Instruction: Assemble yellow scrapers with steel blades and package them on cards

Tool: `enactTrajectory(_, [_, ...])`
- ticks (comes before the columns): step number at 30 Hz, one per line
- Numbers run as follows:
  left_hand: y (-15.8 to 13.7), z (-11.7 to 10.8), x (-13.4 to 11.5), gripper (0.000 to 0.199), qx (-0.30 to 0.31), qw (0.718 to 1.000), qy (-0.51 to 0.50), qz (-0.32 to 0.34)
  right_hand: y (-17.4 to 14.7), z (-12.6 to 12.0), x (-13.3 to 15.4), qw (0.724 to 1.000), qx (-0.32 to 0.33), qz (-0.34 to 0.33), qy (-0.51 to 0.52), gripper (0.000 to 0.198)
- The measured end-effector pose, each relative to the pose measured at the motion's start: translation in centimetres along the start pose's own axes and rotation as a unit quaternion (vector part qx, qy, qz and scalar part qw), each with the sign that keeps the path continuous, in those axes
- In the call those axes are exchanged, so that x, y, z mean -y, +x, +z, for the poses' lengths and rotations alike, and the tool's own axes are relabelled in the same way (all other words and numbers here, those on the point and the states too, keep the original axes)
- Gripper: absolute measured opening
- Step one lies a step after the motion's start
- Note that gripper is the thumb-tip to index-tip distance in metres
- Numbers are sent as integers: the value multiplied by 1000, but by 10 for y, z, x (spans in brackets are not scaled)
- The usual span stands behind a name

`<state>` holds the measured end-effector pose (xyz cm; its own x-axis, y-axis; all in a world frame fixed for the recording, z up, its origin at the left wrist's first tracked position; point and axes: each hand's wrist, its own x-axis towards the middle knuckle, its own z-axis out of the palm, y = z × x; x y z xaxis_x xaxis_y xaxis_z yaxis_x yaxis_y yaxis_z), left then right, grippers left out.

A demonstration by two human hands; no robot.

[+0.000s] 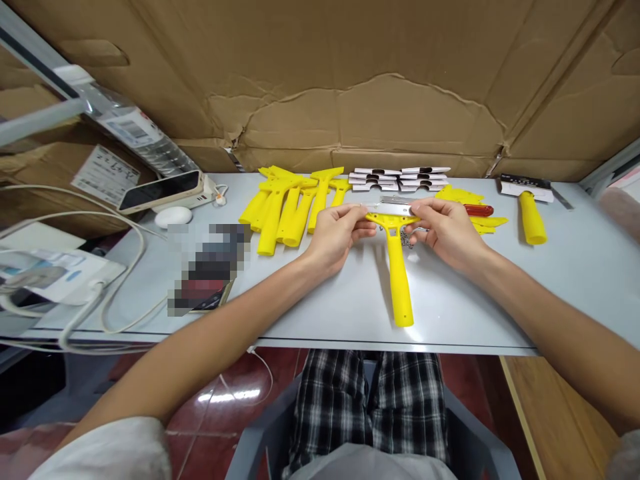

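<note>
Just above the white table, a yellow plastic scraper handle (400, 280) hangs between my hands with its grip pointing toward me. Along its wide head lies a thin metal blade (387, 209). My left hand (336, 237) pinches the left end of the head and blade between thumb and fingers. At the right end, my right hand (447, 230) is closed on the same scraper. Partly hidden behind the scraper and right fingers is a small pile of screws (407, 239). A red tool handle (479, 211) lies just beyond my right hand.
Several yellow handles (273, 220) lie at the back left. Stacked black-and-white blade covers (400, 179) and flat yellow pieces (460, 195) sit behind my hands. A covered scraper (533, 220) rests at right. Phone (210, 293), cables and a bottle (135, 127) occupy the left; cardboard (370, 113) walls the back.
</note>
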<state>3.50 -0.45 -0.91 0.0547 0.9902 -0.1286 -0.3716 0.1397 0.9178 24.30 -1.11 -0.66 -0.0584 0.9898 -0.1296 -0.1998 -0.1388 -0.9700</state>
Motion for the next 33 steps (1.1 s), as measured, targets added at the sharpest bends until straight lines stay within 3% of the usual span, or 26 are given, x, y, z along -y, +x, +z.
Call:
enactTrajectory(8, [4, -2, 2, 13, 4, 1000, -8, 15, 5, -12, 4, 993, 17, 42, -105, 41])
enactTrajectory(17, [4, -4, 0, 14, 16, 1000, -3, -6, 2, -6, 6, 993, -4, 37, -108, 29])
enactTrajectory(24, [3, -2, -1, 7, -27, 999, 25, 9, 0, -5, 6, 992, 8, 32, -121, 45])
enactTrajectory(28, [-1, -1, -4, 29, -30, 998, 58, 22, 0, -4, 7, 987, 8, 52, -151, 42])
enactTrajectory(33, [-7, 1, -10, 25, -30, 991, 114, 65, 1, -5, 5, 989, 32, 52, -132, 37])
